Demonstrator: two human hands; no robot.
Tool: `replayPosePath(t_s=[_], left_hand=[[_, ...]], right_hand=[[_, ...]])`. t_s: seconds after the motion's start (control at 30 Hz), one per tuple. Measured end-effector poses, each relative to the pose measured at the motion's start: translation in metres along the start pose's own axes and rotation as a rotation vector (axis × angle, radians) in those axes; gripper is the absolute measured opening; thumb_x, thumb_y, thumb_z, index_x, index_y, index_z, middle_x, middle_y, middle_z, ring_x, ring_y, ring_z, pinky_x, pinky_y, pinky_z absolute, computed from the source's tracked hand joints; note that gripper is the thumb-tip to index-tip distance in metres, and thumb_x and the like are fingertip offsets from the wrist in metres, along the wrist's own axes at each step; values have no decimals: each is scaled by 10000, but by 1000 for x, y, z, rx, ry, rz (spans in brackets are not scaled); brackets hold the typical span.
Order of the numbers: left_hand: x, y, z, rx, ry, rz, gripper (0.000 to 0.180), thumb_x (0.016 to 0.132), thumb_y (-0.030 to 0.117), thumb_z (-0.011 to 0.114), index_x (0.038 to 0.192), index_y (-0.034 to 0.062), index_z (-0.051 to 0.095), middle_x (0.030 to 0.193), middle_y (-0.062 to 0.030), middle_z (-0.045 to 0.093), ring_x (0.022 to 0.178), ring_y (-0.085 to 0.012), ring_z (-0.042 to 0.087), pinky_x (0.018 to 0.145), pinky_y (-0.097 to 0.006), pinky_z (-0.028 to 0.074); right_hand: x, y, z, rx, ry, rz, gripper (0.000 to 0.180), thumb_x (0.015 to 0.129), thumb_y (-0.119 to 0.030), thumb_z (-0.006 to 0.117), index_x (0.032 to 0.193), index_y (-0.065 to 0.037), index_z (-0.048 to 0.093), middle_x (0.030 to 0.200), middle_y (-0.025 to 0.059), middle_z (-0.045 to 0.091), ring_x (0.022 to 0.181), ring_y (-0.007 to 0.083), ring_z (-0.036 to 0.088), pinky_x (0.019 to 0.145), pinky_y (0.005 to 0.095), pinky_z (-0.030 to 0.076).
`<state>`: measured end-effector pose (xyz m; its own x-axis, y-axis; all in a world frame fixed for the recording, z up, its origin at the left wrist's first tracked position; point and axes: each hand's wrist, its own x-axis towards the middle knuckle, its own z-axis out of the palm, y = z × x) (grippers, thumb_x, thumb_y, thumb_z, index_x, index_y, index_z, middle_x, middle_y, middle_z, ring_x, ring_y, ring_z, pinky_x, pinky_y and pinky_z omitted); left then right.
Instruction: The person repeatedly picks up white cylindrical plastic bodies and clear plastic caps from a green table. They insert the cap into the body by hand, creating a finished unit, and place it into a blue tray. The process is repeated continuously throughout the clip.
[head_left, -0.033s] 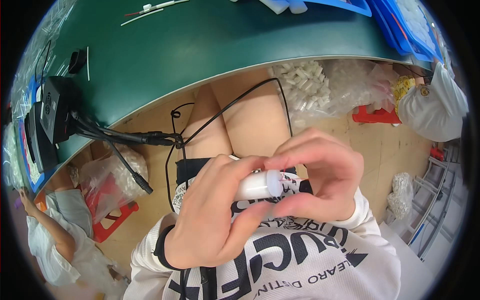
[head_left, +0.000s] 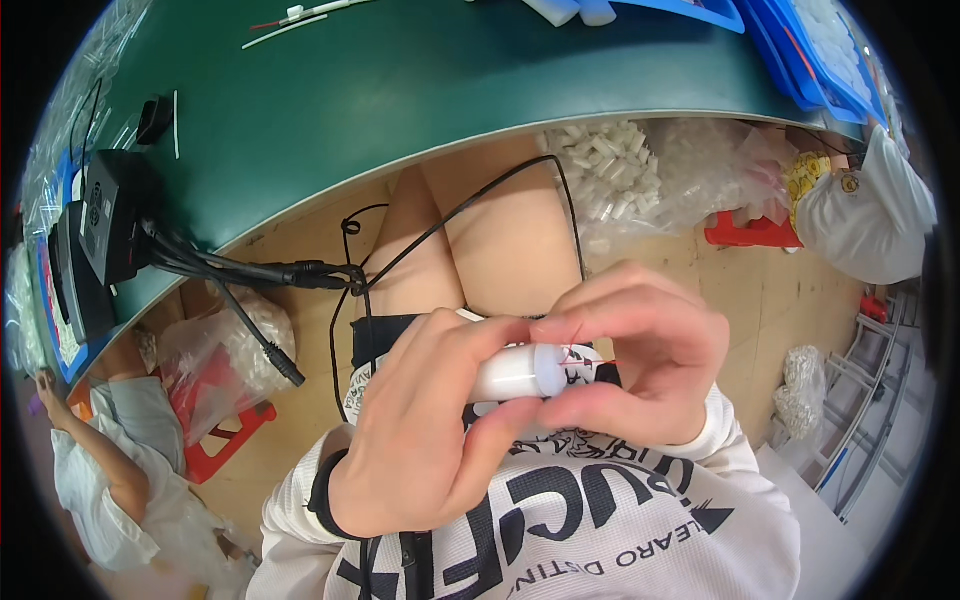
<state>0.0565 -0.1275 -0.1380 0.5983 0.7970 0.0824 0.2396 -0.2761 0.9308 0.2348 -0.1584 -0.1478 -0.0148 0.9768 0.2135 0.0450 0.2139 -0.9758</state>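
A short white cylinder (head_left: 505,375) with a pale translucent end cap (head_left: 550,371) is held level above my lap. My left hand (head_left: 405,425) wraps round its body, thumb on the near side and fingers over the far side. The fingers of my right hand (head_left: 655,360) curve round the capped end, forefinger at the cap's far edge and thumb at its near edge. Thin red wires (head_left: 578,358) come out of the cap into the gap inside my right hand. The cylinder's left end is hidden by my left hand.
Beyond my lap is a green table (head_left: 400,90) with blue trays (head_left: 790,60) at far right. A black power adapter (head_left: 115,215) sits at left, with black cables (head_left: 300,275) hanging over my legs. Bags of white parts (head_left: 610,175) lie below the table. Other people sit on both sides.
My right thumb has shifted slightly up against the cap's near edge. The red wires at the cap show a little differently. The left hand keeps its hold on the cylinder.
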Motion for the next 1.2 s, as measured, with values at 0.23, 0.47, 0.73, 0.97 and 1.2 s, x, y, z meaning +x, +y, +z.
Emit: replayPosePath(t_s=[0.23, 0.47, 0.73, 0.97, 1.2], left_hand=[[-1, 2, -7, 261, -78, 138, 310, 704, 229, 684, 897, 12, 579, 768, -64, 577, 612, -224, 505, 549, -328, 346], [-1, 0, -9, 227, -160, 178, 312, 733, 257, 658, 908, 9, 586, 760, -68, 571, 602, -223, 478, 541, -320, 344], [1, -5, -3, 469, 83, 252, 359, 734, 317, 650, 918, 14, 594, 675, -52, 491, 553, -203, 432, 489, -313, 318], [-2, -14, 9, 686, 224, 331, 370, 776, 351, 624, 866, -5, 586, 634, -49, 471, 506, -183, 408, 436, -277, 307], [-5, -13, 7, 680, 138, 396, 312, 791, 289, 614, 817, -20, 581, 634, -45, 464, 519, -166, 406, 424, -252, 320]], right_hand=[[-2, 2, -2, -181, -44, -260, 280, 629, -57, 789, 877, 13, 679, 798, 98, 639, 657, 201, 622, 561, 262, 512], [-4, 4, -7, -231, -153, -421, 318, 648, -84, 782, 911, 41, 657, 803, 104, 620, 682, 232, 629, 592, 306, 539], [-14, 4, 9, -22, 22, -76, 443, 675, -59, 762, 1074, 60, 612, 1007, 170, 640, 815, 243, 647, 725, 283, 519], [-20, 14, 18, -144, 34, -105, 389, 703, -11, 706, 1072, 66, 607, 1042, 191, 630, 905, 283, 647, 834, 360, 521], [-20, 16, 7, -251, -109, -222, 404, 723, -83, 708, 1081, 69, 598, 1037, 194, 629, 905, 298, 644, 843, 393, 524]])
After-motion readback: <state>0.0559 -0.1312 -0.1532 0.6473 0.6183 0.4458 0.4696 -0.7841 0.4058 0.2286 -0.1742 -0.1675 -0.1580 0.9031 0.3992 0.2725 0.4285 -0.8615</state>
